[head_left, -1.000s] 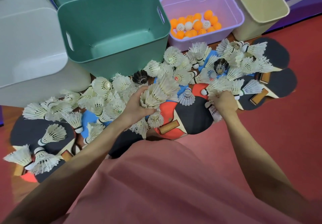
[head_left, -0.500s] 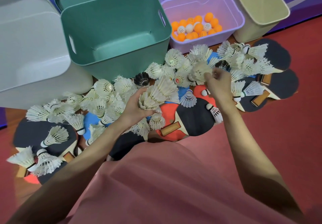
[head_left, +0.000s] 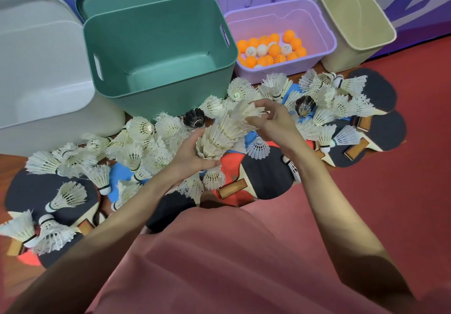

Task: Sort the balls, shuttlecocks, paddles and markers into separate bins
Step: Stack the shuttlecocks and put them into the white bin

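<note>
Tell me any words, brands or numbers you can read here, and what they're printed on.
None can be read.
Printed marks on the white balls in the purple bin: too small.
Round green sticker inside a shuttlecock: blurred.
White shapes on the blue wall: cut off, unreadable.

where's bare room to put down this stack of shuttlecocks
Free: the inside of the deep green plastic bin, the beige bin, and red floor right of the black-faced paddles. Crowded: the loose white shuttlecock pile before the bins.
</note>
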